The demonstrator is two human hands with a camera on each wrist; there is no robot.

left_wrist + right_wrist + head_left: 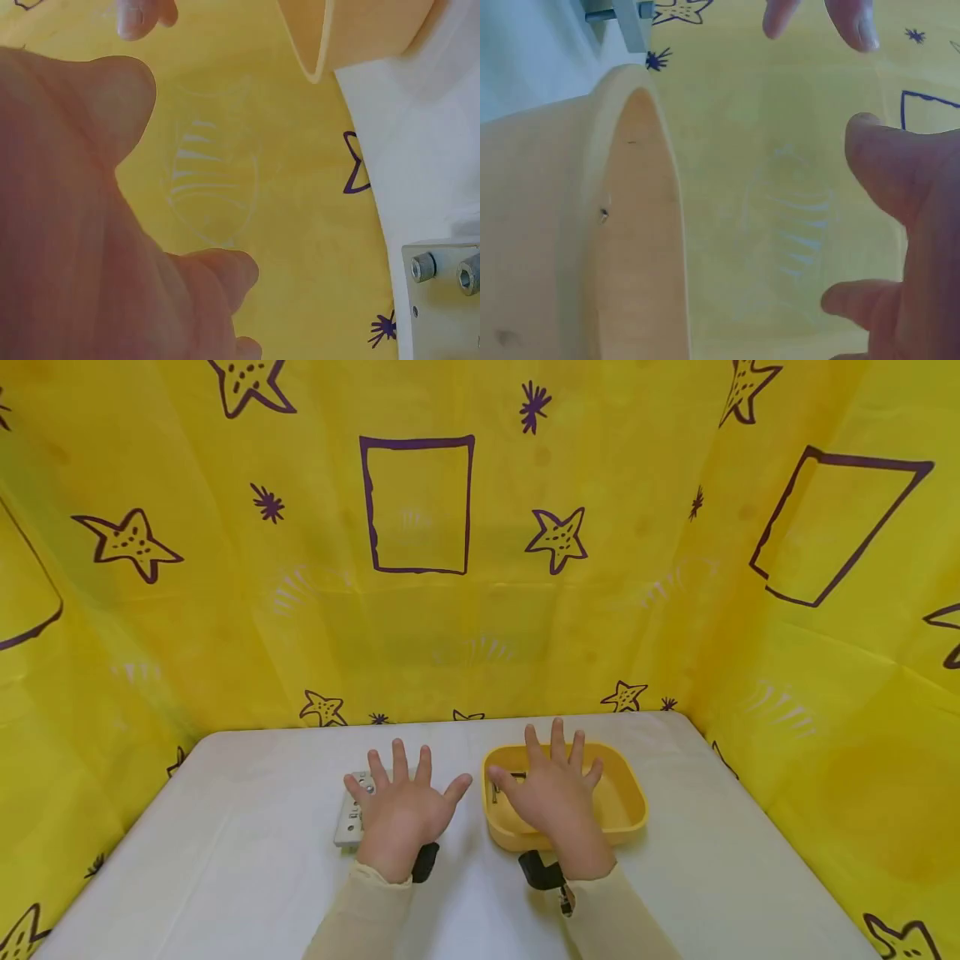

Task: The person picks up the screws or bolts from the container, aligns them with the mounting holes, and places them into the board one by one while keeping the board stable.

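The yellow tray (626,814) sits on the white table (225,843), right of centre, and the grey metal plate (349,818) with bolts lies just left of centre. No writing can be read on either. The right hand (555,797) hovers flat over the tray's left half, fingers spread and straight, holding nothing. The left hand (401,810) is spread the same way over the plate's right edge, grip apart, also holding nothing. A small metal part (502,785) lies inside the tray by the right thumb. Yellow cloth (480,610) with purple stars and rectangles walls the far side and both flanks.
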